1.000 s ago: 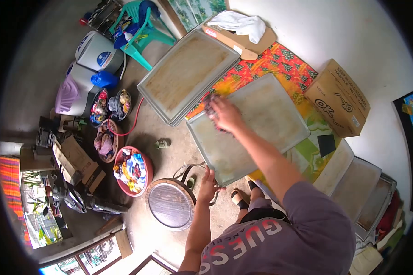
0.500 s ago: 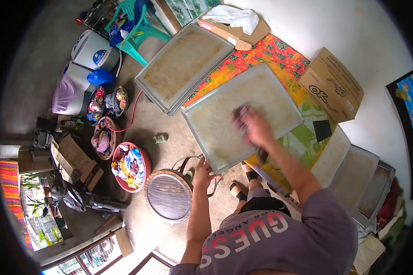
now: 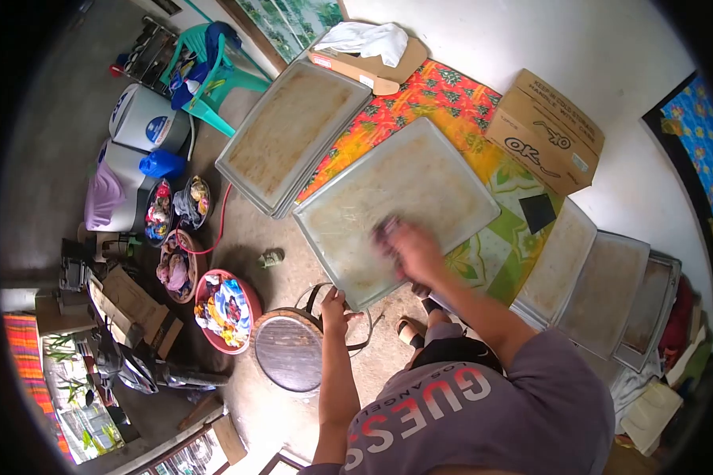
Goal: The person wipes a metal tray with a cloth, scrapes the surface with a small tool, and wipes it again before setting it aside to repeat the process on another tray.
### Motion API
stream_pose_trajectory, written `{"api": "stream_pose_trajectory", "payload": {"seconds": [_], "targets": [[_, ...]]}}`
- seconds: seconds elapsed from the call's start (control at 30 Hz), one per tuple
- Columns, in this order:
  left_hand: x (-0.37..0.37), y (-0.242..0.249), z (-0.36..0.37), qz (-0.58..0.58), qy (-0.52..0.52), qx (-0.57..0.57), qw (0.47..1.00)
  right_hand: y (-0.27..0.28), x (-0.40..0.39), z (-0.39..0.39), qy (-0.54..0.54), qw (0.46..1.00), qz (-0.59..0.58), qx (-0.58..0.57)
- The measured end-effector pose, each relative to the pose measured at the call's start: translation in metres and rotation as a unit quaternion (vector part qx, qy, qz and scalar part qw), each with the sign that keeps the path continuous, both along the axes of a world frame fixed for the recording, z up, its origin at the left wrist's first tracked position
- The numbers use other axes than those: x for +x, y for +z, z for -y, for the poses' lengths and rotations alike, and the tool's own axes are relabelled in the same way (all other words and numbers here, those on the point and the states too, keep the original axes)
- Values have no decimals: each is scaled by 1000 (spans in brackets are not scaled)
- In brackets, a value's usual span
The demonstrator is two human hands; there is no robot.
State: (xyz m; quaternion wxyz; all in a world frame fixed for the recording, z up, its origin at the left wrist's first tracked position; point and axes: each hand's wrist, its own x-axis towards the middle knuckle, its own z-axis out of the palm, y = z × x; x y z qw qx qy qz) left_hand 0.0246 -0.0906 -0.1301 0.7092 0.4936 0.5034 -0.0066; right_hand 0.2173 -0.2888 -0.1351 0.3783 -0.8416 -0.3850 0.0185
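A large metal baking tray (image 3: 420,170) with brownish stains lies tilted across the patterned tablecloth, its near corner reaching past the table edge. My left hand (image 3: 339,312) grips that near corner, fingers at the rim. My right hand (image 3: 417,255), blurred by motion, is closed on a dark reddish cloth (image 3: 385,234) pressed against the tray's surface. Left of this tray sits a stack of similar stained trays (image 3: 293,131).
A cardboard box (image 3: 547,134) stands against the wall; another box (image 3: 384,67) holds white plastic. More trays (image 3: 602,285) lie at right. On the floor are a round wooden stool (image 3: 287,352), a red basin (image 3: 249,297) of clothes and a green chair (image 3: 226,83).
My right hand has slid the cloth over the tray toward its near corner. The left hand keeps its hold, and the whole view has shifted slightly.
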Motion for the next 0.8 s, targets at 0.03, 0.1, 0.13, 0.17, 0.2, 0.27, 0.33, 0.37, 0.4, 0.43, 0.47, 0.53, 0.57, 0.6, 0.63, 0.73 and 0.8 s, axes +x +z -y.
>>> {"api": "stream_pose_trajectory", "payload": {"seconds": [0.03, 0.1, 0.13, 0.17, 0.2, 0.27, 0.33, 0.37, 0.4, 0.43, 0.47, 0.53, 0.57, 0.6, 0.63, 0.73, 0.8], "targets": [[-2, -2, 3, -11, 2, 23, 1000, -3, 32, 20, -93, 993, 45, -55], [-7, -17, 6, -73, -45, 183, 979, -8, 92, 65, -280, 937, 138, -154], [-22, -59, 6, -25, -88, 458, 884, -8, 115, 86, -319, 910, 135, -228], [-18, -37, 21, -81, -172, 546, 816, -6, 136, 102, -343, 904, 95, -238], [-11, 1, 42, -137, -252, 621, 730, -1, 148, 111, -365, 896, 54, -248], [-2, 35, 68, -126, -418, 629, 643, 17, 151, 121, -372, 918, -2, -135], [8, 31, 73, -104, -472, 642, 595, 35, 143, 123, -371, 926, -60, -27], [11, 7, 68, -103, -490, 670, 548, 44, 132, 122, -368, 925, -88, 25], [16, 3, 67, -100, -507, 696, 499, 55, 119, 122, -365, 921, -115, 77], [17, 1, 66, -71, -505, 672, 537, 67, 107, 123, -370, 913, -130, 111], [17, 7, 66, -56, -504, 676, 535, 84, 93, 122, -374, 905, -143, 144], [16, 25, 63, -25, -502, 685, 527, 98, 77, 130, -391, 881, -170, 203], [19, 51, 65, -40, -519, 685, 509, 100, 71, 136, -403, 867, -185, 228], [21, 69, 64, -8, -499, 699, 512, 102, 64, 141, -416, 850, -200, 253], [23, 84, 63, 24, -479, 712, 512, 106, 56, 145, -417, 833, -200, 303], [42, 160, 57, 81, -403, 765, 496, 118, 34, 147, -407, 797, -174, 412], [54, 213, 51, 67, -382, 751, 534, 126, 25, 142, -394, 802, -123, 431]]}}
